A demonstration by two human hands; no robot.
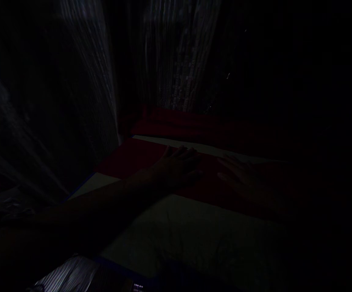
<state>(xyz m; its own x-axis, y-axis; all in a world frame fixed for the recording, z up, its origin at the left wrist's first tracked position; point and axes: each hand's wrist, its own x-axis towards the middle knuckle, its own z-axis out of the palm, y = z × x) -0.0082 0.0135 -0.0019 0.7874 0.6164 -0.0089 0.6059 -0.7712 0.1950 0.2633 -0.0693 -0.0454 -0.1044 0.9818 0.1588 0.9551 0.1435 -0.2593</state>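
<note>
We see a very dark place, where pale, streaked hangings drop beyond the far edge of the worktop and past its left edge; their material we cannot tell. The worktop is a dull yellow-green, with blue trim along its left and near edges; its right end is lost in shadow. Across it lies the red strip, flat, running from the left edge rightward into the dark, nearer the far edge than the near one, with a narrow pale margin beyond it. Past the far edge we make out a loose red cloth.

Our left hand is palm down on the red strip, fingers spread, its forearm crossing the near left part of the worktop. Our right hand, dimmer, is over the same strip farther right, fingers outstretched and slightly apart; whether it presses down we cannot tell. Below the near left corner is a pale striped thing, and right of it, past the near edge, a small lit screen.
</note>
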